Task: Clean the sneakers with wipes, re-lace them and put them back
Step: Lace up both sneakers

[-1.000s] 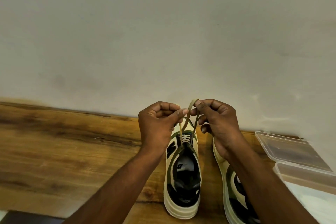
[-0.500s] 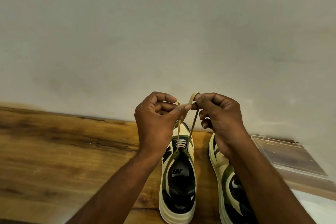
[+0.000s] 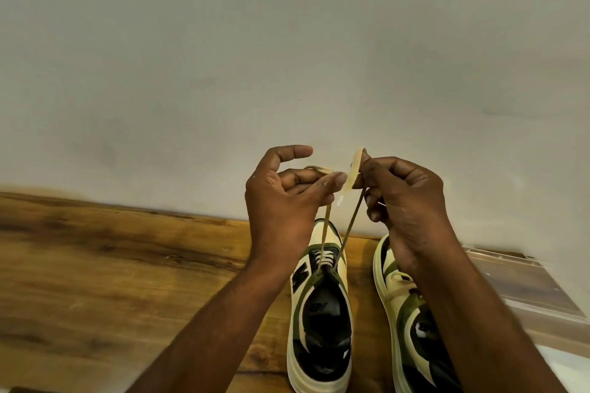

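Pinching one end of the shoelace [image 3: 326,230] each, the left hand [image 3: 284,201] and the right hand [image 3: 405,198] hold both strands taut above the left sneaker [image 3: 321,313], which stands on the wooden floor [image 3: 111,265] with toe to the far wall [image 3: 287,57]. A loose pinch could probably let an end slip, slackening the top crossings, or a hard pull could tip the shoe. The second sneaker [image 3: 402,313] stands just right, partly under the right forearm, with a clear plastic box [image 3: 523,287] further right.
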A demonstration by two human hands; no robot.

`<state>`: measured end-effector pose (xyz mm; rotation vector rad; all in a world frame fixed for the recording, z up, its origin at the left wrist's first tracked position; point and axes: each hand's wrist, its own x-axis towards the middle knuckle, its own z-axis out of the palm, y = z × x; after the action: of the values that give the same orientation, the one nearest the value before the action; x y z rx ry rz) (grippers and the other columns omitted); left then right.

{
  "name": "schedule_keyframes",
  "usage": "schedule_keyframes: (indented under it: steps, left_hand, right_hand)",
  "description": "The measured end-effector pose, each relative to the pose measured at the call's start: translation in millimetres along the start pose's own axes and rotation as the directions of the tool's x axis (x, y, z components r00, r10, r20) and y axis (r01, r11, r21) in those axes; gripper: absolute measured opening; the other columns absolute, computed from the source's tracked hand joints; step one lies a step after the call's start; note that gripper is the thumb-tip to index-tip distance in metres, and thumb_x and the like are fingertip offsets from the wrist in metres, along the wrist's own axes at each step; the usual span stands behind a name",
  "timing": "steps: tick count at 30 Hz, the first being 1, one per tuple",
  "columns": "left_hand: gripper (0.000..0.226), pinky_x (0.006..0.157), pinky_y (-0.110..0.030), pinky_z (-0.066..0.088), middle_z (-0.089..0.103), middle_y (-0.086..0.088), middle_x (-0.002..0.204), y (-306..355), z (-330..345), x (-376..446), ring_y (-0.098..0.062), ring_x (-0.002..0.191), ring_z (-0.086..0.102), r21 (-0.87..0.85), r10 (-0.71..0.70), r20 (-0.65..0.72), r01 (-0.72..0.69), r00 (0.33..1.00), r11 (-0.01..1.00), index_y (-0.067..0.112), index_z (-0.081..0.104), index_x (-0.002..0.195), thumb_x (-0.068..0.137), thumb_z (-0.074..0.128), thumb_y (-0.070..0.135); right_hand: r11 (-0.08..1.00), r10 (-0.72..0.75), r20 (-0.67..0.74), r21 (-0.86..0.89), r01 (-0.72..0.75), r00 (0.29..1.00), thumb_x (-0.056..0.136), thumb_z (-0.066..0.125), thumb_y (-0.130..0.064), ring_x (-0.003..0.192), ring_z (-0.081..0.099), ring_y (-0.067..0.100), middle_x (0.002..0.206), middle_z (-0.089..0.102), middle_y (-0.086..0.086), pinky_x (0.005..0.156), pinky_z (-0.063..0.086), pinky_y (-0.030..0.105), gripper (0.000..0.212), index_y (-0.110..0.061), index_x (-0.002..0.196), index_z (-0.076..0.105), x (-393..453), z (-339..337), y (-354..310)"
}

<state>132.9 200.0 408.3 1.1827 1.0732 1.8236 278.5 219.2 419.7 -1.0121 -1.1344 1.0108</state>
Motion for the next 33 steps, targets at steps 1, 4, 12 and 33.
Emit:
schedule_keyframes:
  steps: [1,4,12,33]
  left_hand:
    - [0.052,0.069,-0.034,0.066,0.080,-0.007,0.087,0.8,0.6,0.3,-0.018,0.081,0.080,-0.015,-0.018,0.014,0.018,1.000,1.000,0.012,0.064,0.121,0.076,0.089,0.002]
    - [0.054,0.074,-0.030,0.064,0.080,-0.011,0.092,2.5,1.3,-0.8,-0.019,0.085,0.080,-0.055,-0.054,0.063,0.058,0.997,0.997,0.013,0.064,0.123,0.077,0.088,-0.002]
    - [0.044,0.069,-0.028,0.063,0.081,-0.007,0.095,7.7,0.6,-0.5,-0.019,0.087,0.080,-0.072,-0.060,0.069,0.065,0.996,0.995,0.016,0.065,0.124,0.086,0.081,-0.001]
    - [0.046,0.065,-0.021,0.060,0.076,0.003,0.085,19.8,-6.2,4.4,-0.014,0.071,0.076,0.140,0.256,-0.016,-0.251,0.967,0.958,0.013,0.066,0.123,0.082,0.082,-0.001]
  right_hand:
    - [1.000,-0.009,0.005,0.003,0.009,1.000,0.090,0.076,-0.033,0.058,0.050,0.015,0.079,0.075,0.008,0.049,0.041,0.027,0.023,-0.011,0.088,0.079,-0.3,0.2,-2.2]
    - [0.999,-0.028,0.015,0.019,0.028,0.999,0.088,0.078,-0.035,0.058,0.050,0.014,0.081,0.075,0.011,0.048,0.040,0.026,0.026,-0.009,0.090,0.080,-0.8,-1.0,-8.0]
    - [1.000,-0.015,0.045,0.011,0.014,0.999,0.087,0.078,-0.037,0.058,0.050,0.014,0.082,0.077,0.011,0.049,0.040,0.026,0.027,-0.011,0.091,0.081,-3.4,2.5,-6.9]
    - [1.000,-0.007,0.072,-0.016,0.008,0.997,0.090,0.076,-0.030,0.061,0.059,0.015,0.079,0.074,0.009,0.051,0.044,0.029,0.017,-0.014,0.086,0.081,-20.0,26.4,-4.0]
